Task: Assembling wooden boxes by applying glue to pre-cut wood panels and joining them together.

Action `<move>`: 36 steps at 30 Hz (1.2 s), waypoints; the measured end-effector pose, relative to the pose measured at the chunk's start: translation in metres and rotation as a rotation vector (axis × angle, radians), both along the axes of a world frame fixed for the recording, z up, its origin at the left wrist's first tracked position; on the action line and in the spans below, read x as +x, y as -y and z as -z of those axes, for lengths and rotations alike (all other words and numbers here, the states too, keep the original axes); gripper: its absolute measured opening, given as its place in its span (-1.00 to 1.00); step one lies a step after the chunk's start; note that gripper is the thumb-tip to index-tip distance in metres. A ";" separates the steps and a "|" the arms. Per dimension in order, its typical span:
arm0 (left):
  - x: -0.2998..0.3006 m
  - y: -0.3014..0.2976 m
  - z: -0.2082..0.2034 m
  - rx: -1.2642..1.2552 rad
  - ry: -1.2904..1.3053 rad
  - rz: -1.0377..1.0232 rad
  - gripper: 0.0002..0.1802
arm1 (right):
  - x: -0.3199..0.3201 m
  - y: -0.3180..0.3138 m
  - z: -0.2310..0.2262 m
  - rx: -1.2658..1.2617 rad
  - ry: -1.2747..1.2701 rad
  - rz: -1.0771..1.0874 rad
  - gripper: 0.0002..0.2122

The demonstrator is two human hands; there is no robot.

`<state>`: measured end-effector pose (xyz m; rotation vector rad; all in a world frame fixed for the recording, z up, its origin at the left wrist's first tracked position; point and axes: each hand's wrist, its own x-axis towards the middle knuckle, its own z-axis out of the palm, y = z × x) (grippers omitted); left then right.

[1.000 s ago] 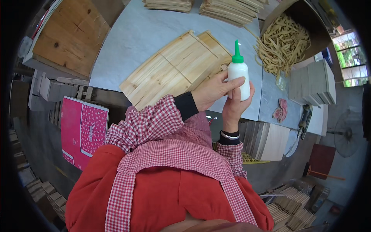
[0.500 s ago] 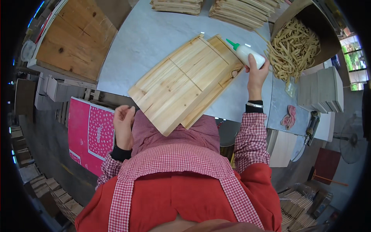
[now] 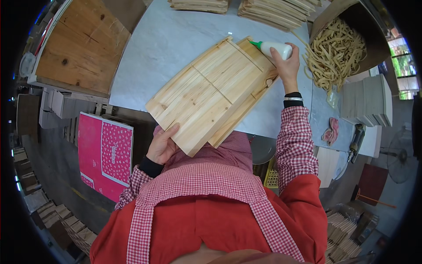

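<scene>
Two pale wooden panels lie overlapped and slanted across the near edge of the table. Thin grooves cross the upper panel (image 3: 189,99); the lower panel (image 3: 226,133) shows along its right side and at the far end. My left hand (image 3: 161,146) grips the upper panel's near left corner, thumb on top and the other fingers hidden underneath. In my right hand (image 3: 288,66) is a white squeeze bottle (image 3: 275,49) with a green nozzle. It is tipped left, its nozzle at the lower panel's far end; whether it touches cannot be told.
Stacks of wooden pieces (image 3: 274,13) stand at the table's (image 3: 145,57) far side. To the right are a box of tan strips (image 3: 334,53), stacked pale boards (image 3: 367,101), a pink cloth (image 3: 330,131) and a power tool (image 3: 357,141). A pink carton (image 3: 94,149) sits lower left.
My left hand has moved right and taken hold of the upper panel's near corner. The bottle has tilted flatter and moved slightly left, bringing its nozzle to the lower panel's far end.
</scene>
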<state>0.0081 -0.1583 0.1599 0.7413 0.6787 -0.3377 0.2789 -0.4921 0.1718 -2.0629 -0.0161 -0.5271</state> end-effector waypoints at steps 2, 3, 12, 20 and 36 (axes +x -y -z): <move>0.000 0.002 -0.003 0.011 -0.004 -0.017 -0.47 | 0.001 -0.002 -0.003 -0.026 0.001 0.010 -0.44; 0.000 0.002 -0.003 0.017 -0.005 -0.026 -0.45 | 0.002 -0.003 -0.004 -0.050 0.004 0.016 -0.44; 0.001 0.001 0.000 -0.024 -0.019 -0.037 -0.44 | -0.007 0.004 -0.016 -0.202 -0.017 0.100 -0.44; 0.002 0.000 0.002 -0.021 -0.008 -0.048 -0.45 | -0.036 0.029 -0.029 -0.253 -0.097 0.203 -0.43; 0.002 -0.003 0.006 -0.029 -0.011 -0.049 -0.49 | -0.061 0.081 -0.038 -0.185 -0.171 0.037 -0.38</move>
